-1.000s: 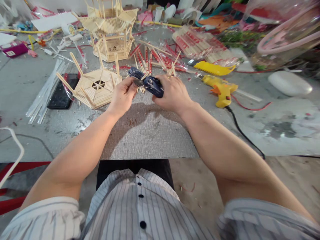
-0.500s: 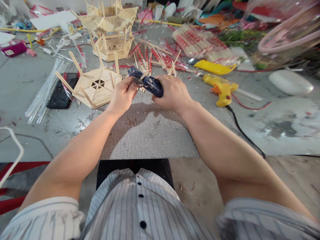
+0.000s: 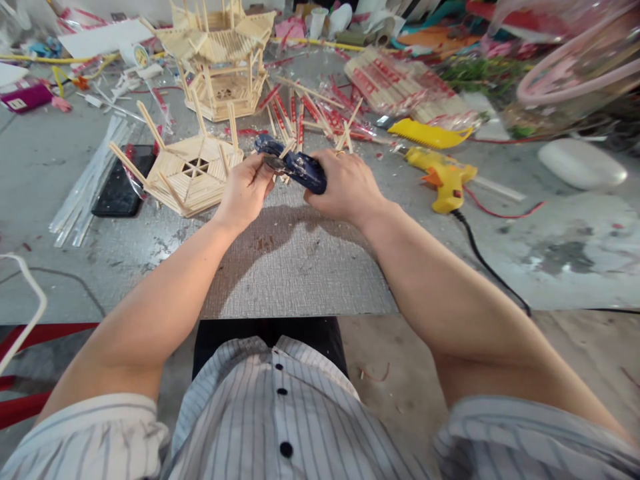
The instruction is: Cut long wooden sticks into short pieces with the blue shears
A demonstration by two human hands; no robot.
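Observation:
My right hand is wrapped round the handles of a dark blue cutting tool. At the tool's head, my left hand pinches a thin wooden stick, whose end sticks out past the jaws. Just left of my left hand, a hexagonal stick base with upright posts lies on the table. Behind it stands a taller tiered model of the same pale sticks. Loose sticks with red wrappers lie beyond the tool.
A yellow glue gun with a black cord lies right of my right hand, near a yellow knife and a white mouse-shaped object. Packed sticks are behind. A black phone and clear glue sticks lie at left.

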